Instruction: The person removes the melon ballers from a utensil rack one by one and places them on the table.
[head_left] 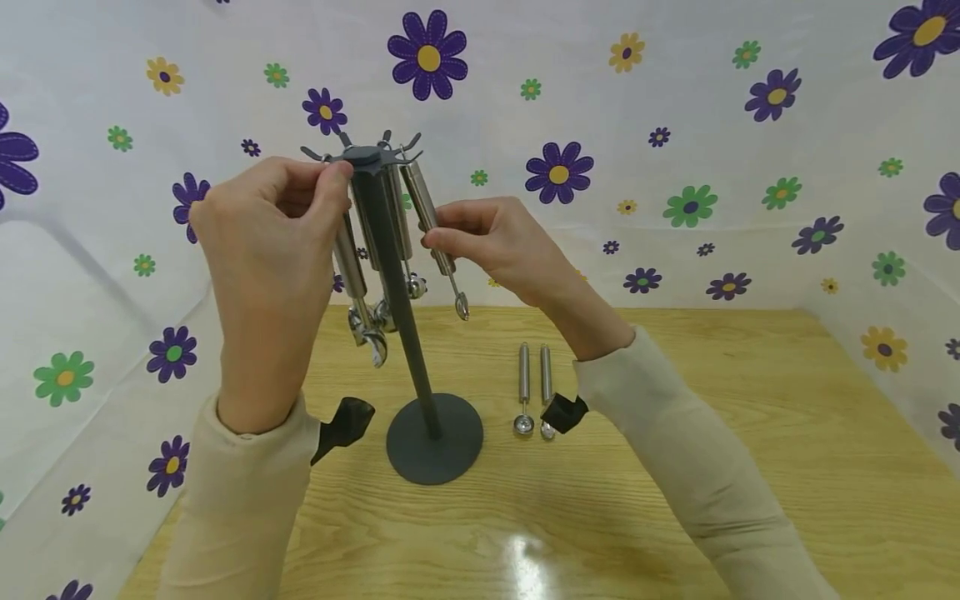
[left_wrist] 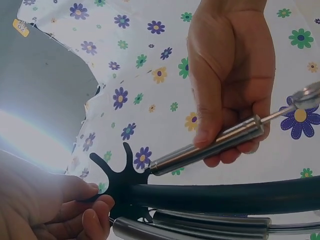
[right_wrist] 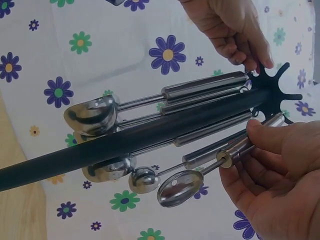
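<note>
A dark grey utensil stand (head_left: 401, 308) with a round base and a ring of upturned hooks rises from the table. At its top, my left hand (head_left: 262, 221) pinches one hook between thumb and fingers. My right hand (head_left: 502, 246) grips the steel handle of a small melon baller (right_wrist: 181, 188) with an oval bowl. Its handle end meets a hook on the stand's right side, and its bowl points down. Several other steel scoops (right_wrist: 93, 116) hang bowl-down around the pole. In the head view, my left hand hides part of the hook ring.
Two more steel scoops, one (head_left: 524, 377) beside the other (head_left: 546, 372), lie on the wooden table (head_left: 675, 467) right of the base. A black wrist mount (head_left: 564, 413) partly covers the second. Flower-printed cloth (head_left: 480, 50) stands behind and at the sides.
</note>
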